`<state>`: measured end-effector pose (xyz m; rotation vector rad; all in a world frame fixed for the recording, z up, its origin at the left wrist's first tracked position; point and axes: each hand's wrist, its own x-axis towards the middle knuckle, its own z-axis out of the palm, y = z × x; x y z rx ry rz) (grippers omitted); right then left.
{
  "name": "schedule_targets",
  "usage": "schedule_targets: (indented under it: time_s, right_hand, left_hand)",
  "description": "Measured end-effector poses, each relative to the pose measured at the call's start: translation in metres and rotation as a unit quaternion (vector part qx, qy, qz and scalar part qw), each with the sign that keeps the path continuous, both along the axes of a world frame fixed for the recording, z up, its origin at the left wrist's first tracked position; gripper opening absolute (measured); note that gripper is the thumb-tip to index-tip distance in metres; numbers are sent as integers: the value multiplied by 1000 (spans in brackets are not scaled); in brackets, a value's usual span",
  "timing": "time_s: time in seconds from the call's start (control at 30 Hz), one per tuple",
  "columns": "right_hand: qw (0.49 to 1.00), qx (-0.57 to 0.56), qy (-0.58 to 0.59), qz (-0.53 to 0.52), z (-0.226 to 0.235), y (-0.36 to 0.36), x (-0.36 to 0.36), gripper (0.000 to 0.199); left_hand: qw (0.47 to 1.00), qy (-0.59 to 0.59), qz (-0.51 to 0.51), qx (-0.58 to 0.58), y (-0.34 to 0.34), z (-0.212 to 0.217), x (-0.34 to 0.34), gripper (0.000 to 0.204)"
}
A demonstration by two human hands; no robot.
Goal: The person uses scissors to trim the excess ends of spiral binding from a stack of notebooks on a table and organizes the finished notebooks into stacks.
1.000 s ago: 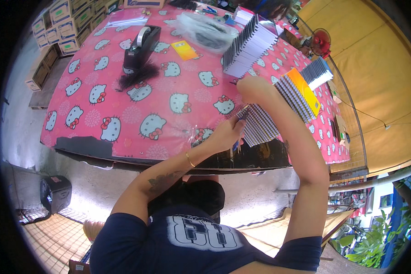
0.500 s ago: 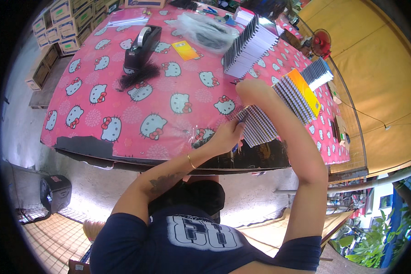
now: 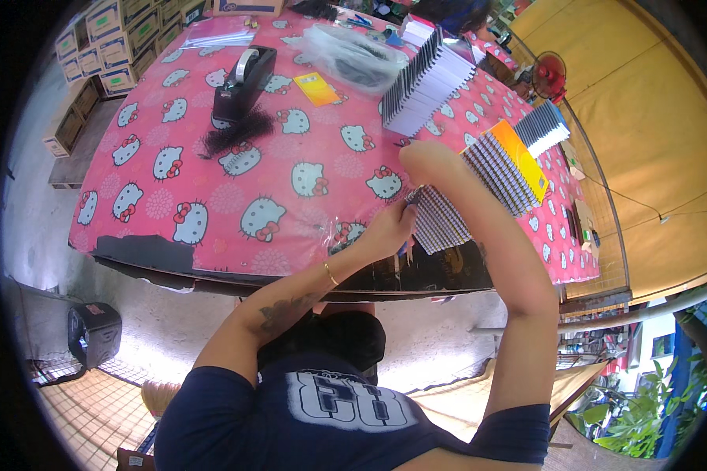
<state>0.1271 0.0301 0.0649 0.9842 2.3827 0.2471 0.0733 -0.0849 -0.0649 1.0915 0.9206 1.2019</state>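
Note:
At the table's near edge, my left hand (image 3: 391, 230) is closed around a small tool (image 3: 411, 202) with a dark tip and a bit of blue at its lower end; its exact kind is hard to make out. The tool's tip meets the left side of a stack of spiral-bound notebooks (image 3: 440, 221). My right hand (image 3: 428, 161) is bent over the same stack, its fingers hidden behind the wrist. Beyond my right forearm the stack continues, topped by a yellow-orange cover (image 3: 518, 153).
Behind stands a tall pile of notebooks (image 3: 423, 90), with another pile (image 3: 543, 129) to the right. A black tape dispenser (image 3: 243, 82), a dark heap of thin bristly strands (image 3: 239, 132), a yellow card (image 3: 316, 89) and a clear plastic bag (image 3: 349, 55) lie on the pink tablecloth (image 3: 165, 165).
The view has shifted very slightly. My hands keep nearly the same place at the notebook stack, and the left hand still grips the small tool.

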Motion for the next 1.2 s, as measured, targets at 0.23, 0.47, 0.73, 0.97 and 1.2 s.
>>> schedule_targets:
  time_s: [0.23,0.47,0.73,0.97,1.2]
  right_hand:
    - [999,27,12,42,-5,4,2,14]
    - [973,102,196,70,-25,18,4,21]
    - [968,112,197,106,-37,22,12,13]
    - [999,13,16,32,-14,3,-3,20]
    - [999,20,-1,37,-18,2,0,28]
  left_hand:
    - [999,6,-32,-1,-1,-3,-2,31]
    - [1000,25,-4,6,-14,-13,-3,35]
    - [998,54,-11,2,-3,-16,-2,36]
    - [999,42,17,20,3,-18,-1,34]
    - [1000,-8,-8,-10,2,-9,3,33]
